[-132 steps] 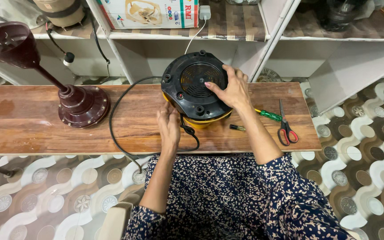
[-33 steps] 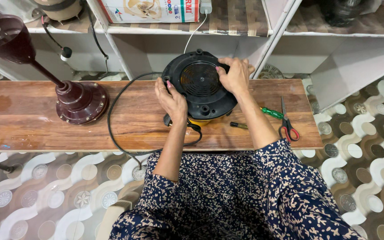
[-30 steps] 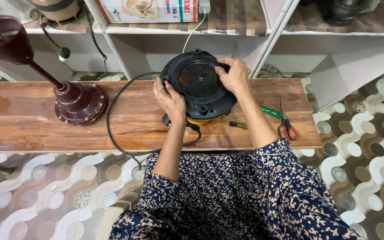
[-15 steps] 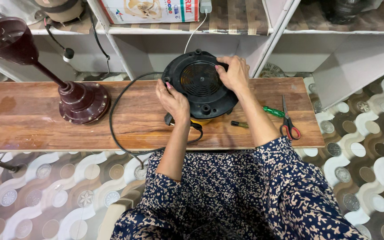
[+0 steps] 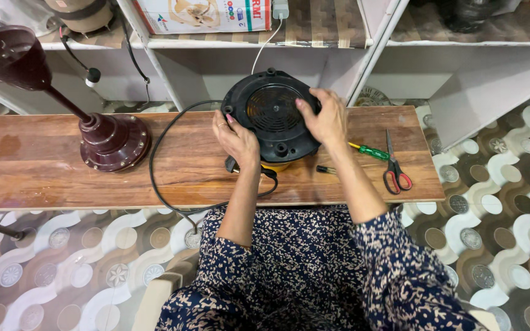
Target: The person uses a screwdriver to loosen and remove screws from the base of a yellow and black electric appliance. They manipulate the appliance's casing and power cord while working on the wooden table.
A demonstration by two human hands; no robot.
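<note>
Now both hands grip appliance, black base upward, on bench. My left hand clasps its left rim, my right hand curls over right rim. Base looks still fastened; opening seems not begun. Screwdriver, scissors lie untouched right of right hand. Cord loops left of left hand.

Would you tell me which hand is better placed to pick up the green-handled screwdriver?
Probably the right hand: the screwdriver lies just beside its wrist, right of the black appliance. The left hand is on the appliance's far side.
</note>
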